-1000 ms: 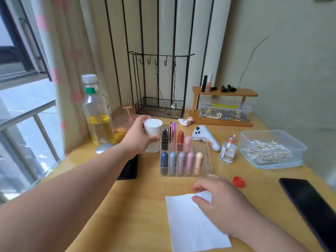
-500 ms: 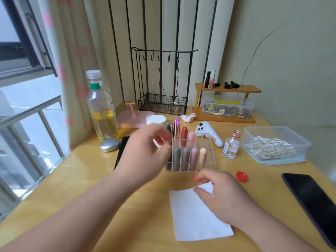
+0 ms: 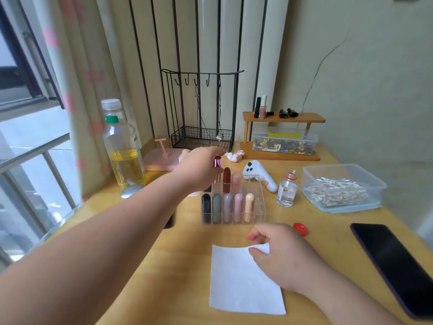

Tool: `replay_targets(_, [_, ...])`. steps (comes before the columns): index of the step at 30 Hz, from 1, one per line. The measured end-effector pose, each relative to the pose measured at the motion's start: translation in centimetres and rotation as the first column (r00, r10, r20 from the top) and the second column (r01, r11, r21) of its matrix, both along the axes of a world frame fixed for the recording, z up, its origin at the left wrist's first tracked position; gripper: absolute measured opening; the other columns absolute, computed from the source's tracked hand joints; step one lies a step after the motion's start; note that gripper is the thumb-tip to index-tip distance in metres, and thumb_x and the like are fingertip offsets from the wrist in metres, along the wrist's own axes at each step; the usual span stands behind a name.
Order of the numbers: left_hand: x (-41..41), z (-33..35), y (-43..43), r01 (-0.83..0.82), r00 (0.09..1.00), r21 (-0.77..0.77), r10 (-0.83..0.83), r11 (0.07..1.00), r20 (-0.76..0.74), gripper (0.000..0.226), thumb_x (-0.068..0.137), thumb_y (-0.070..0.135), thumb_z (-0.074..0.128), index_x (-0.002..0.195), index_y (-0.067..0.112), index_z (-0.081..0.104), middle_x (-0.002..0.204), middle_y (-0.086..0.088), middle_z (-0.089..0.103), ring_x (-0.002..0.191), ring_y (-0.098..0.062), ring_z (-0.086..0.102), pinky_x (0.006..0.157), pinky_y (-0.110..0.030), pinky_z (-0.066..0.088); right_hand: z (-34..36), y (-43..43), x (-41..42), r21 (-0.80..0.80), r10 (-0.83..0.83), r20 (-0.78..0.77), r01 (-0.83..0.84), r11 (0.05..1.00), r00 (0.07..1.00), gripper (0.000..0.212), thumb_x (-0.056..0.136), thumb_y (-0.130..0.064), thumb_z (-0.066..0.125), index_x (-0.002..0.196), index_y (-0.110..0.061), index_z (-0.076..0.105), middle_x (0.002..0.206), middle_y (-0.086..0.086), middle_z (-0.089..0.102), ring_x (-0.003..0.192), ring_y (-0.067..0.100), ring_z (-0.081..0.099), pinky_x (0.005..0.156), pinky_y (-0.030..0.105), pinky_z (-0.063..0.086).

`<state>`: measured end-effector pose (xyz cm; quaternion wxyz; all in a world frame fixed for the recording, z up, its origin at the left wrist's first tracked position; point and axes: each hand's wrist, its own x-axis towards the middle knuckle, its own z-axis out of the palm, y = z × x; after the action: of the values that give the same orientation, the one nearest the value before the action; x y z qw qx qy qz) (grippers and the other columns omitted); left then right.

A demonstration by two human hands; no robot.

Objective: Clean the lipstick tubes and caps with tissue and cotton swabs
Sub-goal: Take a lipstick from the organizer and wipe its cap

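Metallic pink, the lipstick tube (image 3: 218,161) stands upright in the far row of the clear organizer (image 3: 257,214), and the left hand (image 3: 199,171) is at it from the left side. The back of this hand faces the camera and hides the fingers, so I cannot tell if they are closed on the tube or only beside it. The right hand (image 3: 281,256) pinches the far right corner of the tissue (image 3: 241,285) between thumb and fingers; the rest of the sheet lies flat on the tabletop (image 3: 164,289), on the near side.

I judge the step to be an early one: taking a tube out of the organizer to bring it to the tissue. The next move calls for a firm hold and a straight lift, because the dark red lipstick (image 3: 226,181) stands just beside it on the right.

Between the organizer and the tissue there is only a narrow strip of bare wood. The bottle with yellow liquid (image 3: 124,158) stands left of the forearm, and the small glass vial (image 3: 287,192) stands right of the organizer — both could tip if an arm swings wide. The box of cotton swabs (image 3: 339,191) sits at the far right, and the dark phone (image 3: 398,266) lies close to the right edge.
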<state>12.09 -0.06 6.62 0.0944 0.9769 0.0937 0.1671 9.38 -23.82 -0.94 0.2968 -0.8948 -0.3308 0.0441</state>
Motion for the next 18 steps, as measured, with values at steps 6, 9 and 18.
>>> replay_targets(6, [-0.6, 1.8, 0.0, 0.074, 0.988, -0.256, -0.035, 0.964, 0.153, 0.063, 0.086, 0.031, 0.077, 0.142, 0.024, 0.049, 0.123, 0.005, 0.066, 0.107, -0.010, 0.061, 0.099, -0.031, 0.047, -0.2, 0.1, -0.2, -0.019, 0.010, 0.010, -0.010, 1.000, 1.000, 0.019, 0.088, -0.032, 0.065, 0.107, -0.033, 0.067, 0.107, -0.022, 0.064, 0.103, -0.005, 0.057, 0.090, 0.017, 0.047])
replay_targets(9, [-2.7, 4.2, -0.3, 0.140, 0.947, -0.381, -0.012, 0.914, 0.320, 0.060, 0.083, 0.031, 0.080, 0.136, 0.021, 0.054, 0.110, 0.009, 0.068, 0.095, -0.004, 0.066, 0.092, -0.026, 0.055, -0.1, 0.0, -0.1, -0.015, 0.008, 0.017, -0.008, 1.000, 1.000, 0.019, 0.088, -0.033, 0.065, 0.107, -0.032, 0.067, 0.106, -0.022, 0.064, 0.103, -0.004, 0.057, 0.089, 0.017, 0.047])
replay_targets(18, [-11.3, -3.8, -4.7, 0.345, 0.913, -0.936, 0.206, 0.068, 0.352, 0.048, 0.063, 0.025, 0.087, 0.103, 0.004, 0.070, 0.085, -0.017, 0.073, 0.073, -0.025, 0.069, 0.073, -0.039, 0.054, 0.7, 0.1, -0.8, 0.442, -0.076, 0.094, 0.027, 0.897, 0.993, 0.019, 0.071, -0.017, 0.061, 0.084, -0.025, 0.071, 0.080, -0.010, 0.065, 0.074, 0.003, 0.054, 0.066, 0.014, 0.040])
